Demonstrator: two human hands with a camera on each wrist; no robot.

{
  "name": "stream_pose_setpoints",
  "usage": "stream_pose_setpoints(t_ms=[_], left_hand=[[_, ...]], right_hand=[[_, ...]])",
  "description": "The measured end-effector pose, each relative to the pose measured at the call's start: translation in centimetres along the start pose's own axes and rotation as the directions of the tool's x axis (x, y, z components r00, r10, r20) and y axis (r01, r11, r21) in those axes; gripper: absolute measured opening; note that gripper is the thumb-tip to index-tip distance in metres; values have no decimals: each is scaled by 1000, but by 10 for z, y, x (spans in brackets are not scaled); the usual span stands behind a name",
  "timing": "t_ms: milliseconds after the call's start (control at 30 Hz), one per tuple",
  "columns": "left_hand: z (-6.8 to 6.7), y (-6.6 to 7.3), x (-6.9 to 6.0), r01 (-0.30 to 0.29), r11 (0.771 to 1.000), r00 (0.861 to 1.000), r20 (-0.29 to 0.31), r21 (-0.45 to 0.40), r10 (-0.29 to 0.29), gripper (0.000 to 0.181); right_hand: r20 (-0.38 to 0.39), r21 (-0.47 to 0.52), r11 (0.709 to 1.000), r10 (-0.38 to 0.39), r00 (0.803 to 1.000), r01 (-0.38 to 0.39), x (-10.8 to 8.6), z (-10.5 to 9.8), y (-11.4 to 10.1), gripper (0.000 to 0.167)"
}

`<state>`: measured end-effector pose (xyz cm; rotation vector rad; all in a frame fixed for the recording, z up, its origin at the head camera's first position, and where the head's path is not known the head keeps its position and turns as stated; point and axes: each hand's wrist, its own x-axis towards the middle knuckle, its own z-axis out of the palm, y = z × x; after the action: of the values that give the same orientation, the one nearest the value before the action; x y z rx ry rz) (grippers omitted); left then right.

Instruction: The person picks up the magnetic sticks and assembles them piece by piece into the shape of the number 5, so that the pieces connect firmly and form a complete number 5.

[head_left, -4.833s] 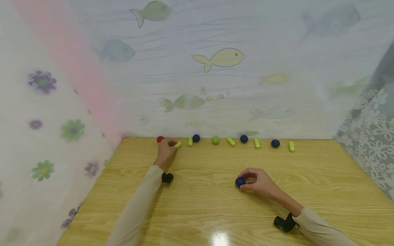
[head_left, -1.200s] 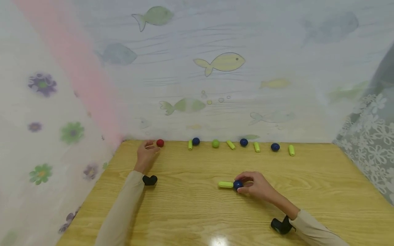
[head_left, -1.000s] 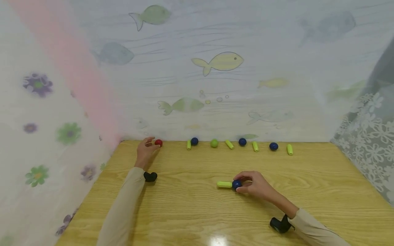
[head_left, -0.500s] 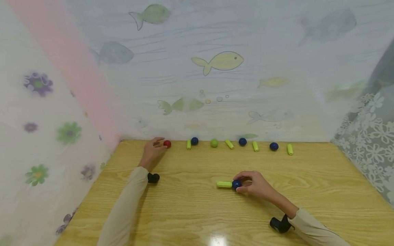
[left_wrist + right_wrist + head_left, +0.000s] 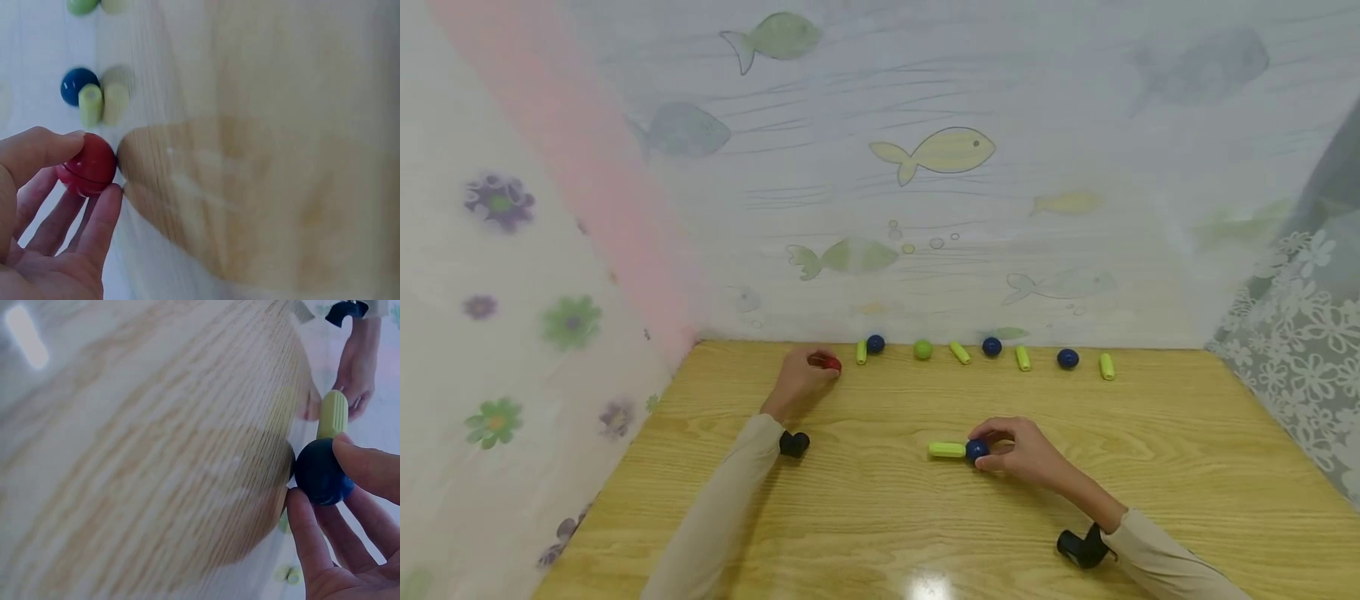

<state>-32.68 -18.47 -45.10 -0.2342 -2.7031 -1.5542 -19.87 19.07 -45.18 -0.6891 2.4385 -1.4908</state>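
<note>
Between thumb and fingers, my left hand [image 5: 801, 380] pinches a red ball [image 5: 832, 365] near the table's back left; the left wrist view shows the red ball [image 5: 91, 165] close up, with a thin dark line round it. My right hand [image 5: 1028, 452] grips a dark blue ball [image 5: 977, 451] on the table at centre right. A yellow-green ridged stick [image 5: 947, 450] lies against that ball's left side, end-on. In the right wrist view the stick [image 5: 333, 414] touches the blue ball [image 5: 322, 472], and thumb and fingers are round the ball.
Along the table's back edge lie a yellow-green stick [image 5: 861, 352] beside a blue ball [image 5: 876, 343], a green ball [image 5: 922, 349], and more sticks and blue balls to the right. A fish-patterned cloth [image 5: 820, 167] hangs behind the wooden table [image 5: 865, 517].
A yellow-green stick has moved from my left hand to beside the right hand's blue ball. My left hand has since taken the red ball and moved it rightward and slightly nearer.
</note>
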Motion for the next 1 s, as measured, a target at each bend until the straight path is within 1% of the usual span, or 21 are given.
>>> stream_pose_setpoints(t_ms=[100,233,433,667,800,900,1000], left_hand=[[4,3,-9,-15,1000,1000,13,5,15,24],[10,4,-23,-21,1000,1000,23,-13,21,23],[18,8,-46,-30,995,998,53,-92,35,24],[30,23,-75,-60,989,992,98,-137,74,23],[38,29,-88,-82,981,985,135,-176,106,24],[46,32,-95,-112,971,975,167,-211,149,26],[55,34,-102,-113,964,968,193,-239,161,27]], right_hand=[[-3,-2,1000,6,1000,-6,1,-1,0,32],[-4,-9,1000,8,1000,-8,2,-1,0,32],[-7,-29,1000,0,1000,0,2,0,0,32],[-5,-39,999,-16,1000,15,2,0,0,32],[-1,-45,999,-26,1000,26,3,0,0,31],[1,-43,999,-25,1000,25,3,0,1,31],[0,-30,999,-20,1000,20,3,0,1,31]])
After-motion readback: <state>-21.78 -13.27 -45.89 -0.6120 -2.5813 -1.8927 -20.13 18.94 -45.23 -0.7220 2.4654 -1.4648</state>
